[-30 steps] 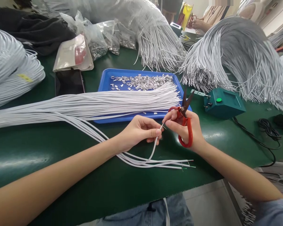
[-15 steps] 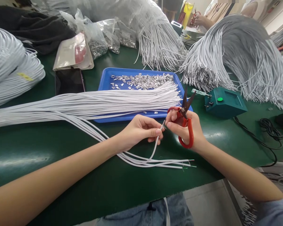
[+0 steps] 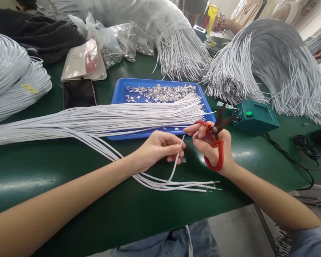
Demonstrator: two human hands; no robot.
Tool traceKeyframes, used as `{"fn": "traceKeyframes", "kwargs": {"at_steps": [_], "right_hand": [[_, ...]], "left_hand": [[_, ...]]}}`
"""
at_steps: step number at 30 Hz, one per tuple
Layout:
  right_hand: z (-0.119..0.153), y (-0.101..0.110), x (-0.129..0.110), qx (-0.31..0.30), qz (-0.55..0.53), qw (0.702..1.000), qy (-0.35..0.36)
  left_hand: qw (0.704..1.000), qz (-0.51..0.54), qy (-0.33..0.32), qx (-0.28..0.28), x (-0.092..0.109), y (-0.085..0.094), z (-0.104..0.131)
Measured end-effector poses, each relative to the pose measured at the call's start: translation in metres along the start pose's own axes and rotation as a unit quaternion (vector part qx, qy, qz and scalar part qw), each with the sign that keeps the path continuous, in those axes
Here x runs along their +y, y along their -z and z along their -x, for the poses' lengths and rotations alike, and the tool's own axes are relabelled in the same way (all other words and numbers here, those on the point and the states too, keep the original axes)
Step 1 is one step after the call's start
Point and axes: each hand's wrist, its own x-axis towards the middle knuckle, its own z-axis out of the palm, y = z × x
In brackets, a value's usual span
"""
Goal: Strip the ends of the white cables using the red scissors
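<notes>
Between its thumb and fingers my left hand [image 3: 167, 146] pinches a white cable [image 3: 174, 170] close to its tip, which points up. My right hand [image 3: 214, 150] is wrapped round red-handled scissors [image 3: 216, 131], whose dark blades stand apart and point up, away from the cable. The right index finger stretches toward the cable tip without touching it. Below my hands several separated cables [image 3: 173, 187] lie on the table, thin coloured wires showing at their ends. A large bundle of white cables [image 3: 139, 116] rests across a blue tray [image 3: 117, 93] holding small metal pieces [image 3: 166, 93].
Right of the tray stands a green device [image 3: 256, 119] with a black cord [image 3: 286, 153]. Thick cable bundles [image 3: 230, 71] line the back right, and a cable coil [image 3: 13, 78] lies left. A phone [image 3: 79, 93] is behind the bundle. Another person's hand [image 3: 227, 24] shows far back.
My right hand has drawn back slightly to the right from the cable tip, with the scissors. Its index finger has straightened. A small pale scrap now shows beside my left fingertips.
</notes>
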Motion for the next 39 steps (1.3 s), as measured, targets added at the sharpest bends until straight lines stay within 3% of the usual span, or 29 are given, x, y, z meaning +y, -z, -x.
{"fn": "traceKeyframes", "kwargs": {"at_steps": [21,25,30,39], "right_hand": [[0.0029,0.0008,0.0043,-0.007,0.044,0.997,0.065],[0.0008,0.0014,0.0027,0.024,0.039,0.999,0.019],[-0.0020,0.0015,0.0008,0.004,-0.042,0.996,-0.075],[-0.0035,-0.0021,-0.0002,-0.034,-0.076,0.989,-0.119]], "left_hand": [[0.997,0.071,0.000,0.002,0.0028,0.0019,-0.0010],[0.998,0.065,-0.006,-0.008,0.0026,0.0028,0.0002],[0.999,0.033,-0.012,-0.005,0.0021,0.0017,0.0009],[1.000,0.016,-0.010,-0.015,0.0006,0.0019,0.0009]]}}
